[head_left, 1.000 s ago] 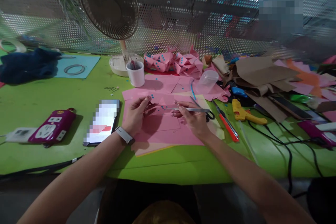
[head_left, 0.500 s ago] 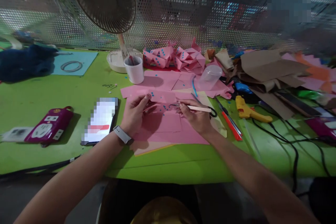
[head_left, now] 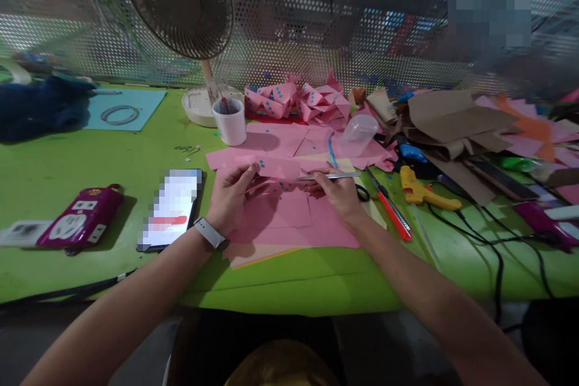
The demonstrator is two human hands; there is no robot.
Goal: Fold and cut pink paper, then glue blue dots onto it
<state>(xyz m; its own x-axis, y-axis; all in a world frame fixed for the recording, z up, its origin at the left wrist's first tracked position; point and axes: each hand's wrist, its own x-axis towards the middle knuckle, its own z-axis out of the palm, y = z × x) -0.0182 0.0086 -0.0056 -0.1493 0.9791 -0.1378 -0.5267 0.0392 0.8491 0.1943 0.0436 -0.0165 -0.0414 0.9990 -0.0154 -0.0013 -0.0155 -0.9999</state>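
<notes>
My left hand [head_left: 237, 190], with a grey watch band on its wrist, pinches a folded piece of pink paper [head_left: 283, 167] bearing a few blue dots. Between the thumb and fingers of my right hand [head_left: 335, 190] are slim silver tweezers [head_left: 344, 175], their tip pointing left at the folded paper. Several small blue dots [head_left: 283, 186] show just below the tip; whether the tip grips one cannot be made out. Under both hands lies a pink sheet [head_left: 280, 235]. Beside my right hand is a black loop handle [head_left: 363, 193], perhaps of scissors.
Right of the sheets lie a red cutter knife [head_left: 394, 214], a yellow glue gun [head_left: 425, 192] and dark cables. A phone [head_left: 169, 208] and purple power strip [head_left: 84, 217] are left. Behind stand a white cup [head_left: 229, 123], clear cup [head_left: 359, 132], fan [head_left: 181, 6] and folded pink paper shapes [head_left: 294, 99].
The tweezers have turned in my right hand, now showing a thin silver edge rather than a broad pale side. My left hand still holds the folded paper in about the same place.
</notes>
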